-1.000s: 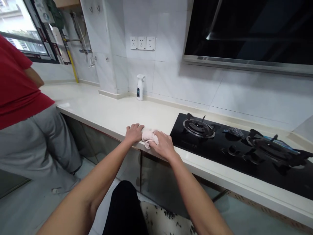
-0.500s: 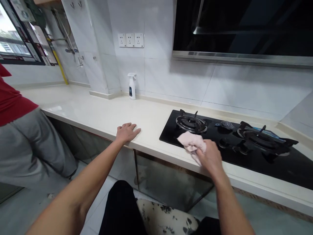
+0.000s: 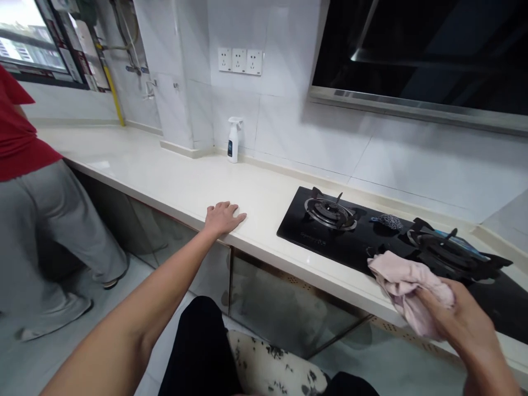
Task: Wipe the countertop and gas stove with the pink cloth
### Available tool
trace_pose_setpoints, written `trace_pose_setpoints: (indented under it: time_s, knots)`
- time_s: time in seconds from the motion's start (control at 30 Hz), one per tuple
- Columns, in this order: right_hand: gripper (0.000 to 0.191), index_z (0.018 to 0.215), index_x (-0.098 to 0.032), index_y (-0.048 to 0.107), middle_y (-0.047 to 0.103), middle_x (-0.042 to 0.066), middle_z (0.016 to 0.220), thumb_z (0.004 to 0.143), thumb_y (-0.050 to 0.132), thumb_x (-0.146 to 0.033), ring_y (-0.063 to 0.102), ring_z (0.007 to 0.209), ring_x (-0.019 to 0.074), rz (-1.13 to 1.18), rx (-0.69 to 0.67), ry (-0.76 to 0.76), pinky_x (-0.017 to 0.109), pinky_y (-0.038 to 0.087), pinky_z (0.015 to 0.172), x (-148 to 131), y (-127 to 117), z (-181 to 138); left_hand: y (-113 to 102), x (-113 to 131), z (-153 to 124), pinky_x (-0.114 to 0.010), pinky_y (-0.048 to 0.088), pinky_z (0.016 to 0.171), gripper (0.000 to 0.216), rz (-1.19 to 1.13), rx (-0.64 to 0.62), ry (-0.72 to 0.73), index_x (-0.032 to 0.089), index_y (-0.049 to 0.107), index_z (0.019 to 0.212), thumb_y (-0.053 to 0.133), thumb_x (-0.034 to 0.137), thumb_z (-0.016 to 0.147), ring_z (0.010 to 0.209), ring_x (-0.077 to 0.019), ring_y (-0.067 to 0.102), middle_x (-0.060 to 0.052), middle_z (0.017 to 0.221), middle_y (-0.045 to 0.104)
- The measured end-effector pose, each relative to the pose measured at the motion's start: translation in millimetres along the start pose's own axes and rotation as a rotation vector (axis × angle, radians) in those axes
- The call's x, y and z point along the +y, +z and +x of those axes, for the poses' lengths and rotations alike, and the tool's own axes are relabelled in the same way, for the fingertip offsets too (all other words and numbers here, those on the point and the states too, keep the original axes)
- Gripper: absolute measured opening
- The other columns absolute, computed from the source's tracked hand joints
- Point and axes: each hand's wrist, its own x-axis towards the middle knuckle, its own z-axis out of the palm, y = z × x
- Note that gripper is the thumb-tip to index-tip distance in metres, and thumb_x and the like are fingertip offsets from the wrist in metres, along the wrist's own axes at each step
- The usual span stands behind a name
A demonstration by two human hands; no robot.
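My left hand lies flat on the front part of the cream countertop, fingers spread, holding nothing. A crumpled pale pink cloth is gripped in my right hand, over the front edge of the counter and the black gas stove. Part of the cloth hangs down past the edge. It hides some of the stove's front, including the knobs. The left burner is uncovered, and a dark mesh scrubber rests between the two burners.
A white spray bottle stands against the tiled wall. A black range hood juts out above the stove. Behind the right burner lies a blue flat packet. Another person in a red top stands at far left.
My right hand has moved right with the cloth, along the stove's front and toward me. My left hand stays on the counter. The view has shifted slightly; the other person has changed stance.
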Motion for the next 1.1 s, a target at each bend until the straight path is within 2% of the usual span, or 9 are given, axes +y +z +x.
trace_pose_setpoints:
  time_s: [0.17,0.27,0.33,0.47,0.6,0.73,0.87,1.0,1.1]
  knots:
    - [0.055,0.127,-0.031,0.069,0.068,0.026,0.107,0.082,0.054,-0.060,0.064,0.100,0.0457,-0.115,0.228,0.017,0.059,0.046,0.074,-46,-45,8,2,0,0,-0.054,0.029,0.120,0.070,-0.012,0.008,0.001,0.026,0.060,0.145,0.037,0.070,0.097,0.149,-0.0353,0.039,-0.013,0.164,0.047]
    - [0.056,0.122,-0.020,0.070,0.067,0.029,0.112,0.084,0.054,-0.058,0.061,0.103,0.0477,-0.267,0.245,-0.071,0.059,0.046,0.076,-91,-26,-2,1,-1,0,-0.055,0.028,0.121,0.070,-0.016,0.005,0.005,0.025,0.060,0.146,0.037,0.070,0.098,0.149,-0.0356,0.039,-0.014,0.165,0.046]
    - [0.058,0.123,-0.014,0.067,0.067,0.028,0.118,0.089,0.050,-0.057,0.061,0.106,0.0456,-0.207,0.069,-0.266,0.058,0.049,0.082,-108,2,-13,1,-1,-1,-0.055,0.028,0.121,0.070,-0.015,0.005,0.006,0.025,0.059,0.146,0.037,0.070,0.098,0.150,-0.0352,0.038,-0.014,0.165,0.045]
    - [0.057,0.132,-0.019,0.062,0.066,0.019,0.132,0.098,0.044,-0.060,0.061,0.121,0.0362,0.084,-0.226,-0.601,0.054,0.050,0.103,-87,35,-17,1,0,-2,-0.052,0.029,0.120,0.068,0.011,0.003,0.014,0.026,0.061,0.145,0.037,0.069,0.099,0.149,-0.0331,0.040,-0.013,0.164,0.047]
    - [0.065,0.143,-0.027,0.060,0.056,0.015,0.150,0.094,0.049,-0.069,0.052,0.138,0.0391,0.035,-0.128,-0.577,0.059,0.043,0.114,-40,32,5,1,1,-3,-0.052,0.029,0.120,0.068,0.013,0.011,0.013,0.026,0.061,0.145,0.036,0.070,0.099,0.149,-0.0338,0.039,-0.012,0.163,0.048]
    - [0.077,0.160,-0.028,0.043,0.046,0.014,0.163,0.096,0.043,-0.071,0.043,0.150,0.0397,0.010,-0.221,-0.505,0.064,0.039,0.119,-38,50,13,2,2,-2,-0.053,0.029,0.119,0.069,0.011,0.007,0.006,0.025,0.060,0.145,0.037,0.069,0.099,0.148,-0.0344,0.040,-0.013,0.163,0.048]
    - [0.080,0.164,-0.031,0.037,0.032,0.013,0.172,0.097,0.042,-0.073,0.034,0.155,0.0426,-0.001,-0.312,-0.446,0.069,0.032,0.120,-84,70,7,3,3,-1,-0.054,0.030,0.119,0.068,0.018,0.024,0.006,0.024,0.062,0.144,0.038,0.069,0.099,0.146,-0.0346,0.042,-0.013,0.159,0.052]
    - [0.075,0.156,-0.032,0.051,0.028,0.010,0.174,0.093,0.052,-0.072,0.030,0.156,0.0445,-0.004,-0.464,-0.443,0.071,0.026,0.122,-159,71,2,4,3,-1,-0.054,0.031,0.119,0.067,0.018,0.038,0.014,0.023,0.062,0.144,0.039,0.067,0.099,0.147,-0.0345,0.042,-0.014,0.159,0.052]
    - [0.069,0.149,-0.030,0.059,0.029,0.009,0.173,0.090,0.060,-0.067,0.031,0.156,0.0417,0.060,-0.510,-0.556,0.066,0.026,0.124,-221,74,-8,4,2,-2,-0.054,0.031,0.118,0.068,0.023,0.035,0.011,0.024,0.062,0.144,0.039,0.068,0.098,0.147,-0.0351,0.043,-0.013,0.160,0.051]
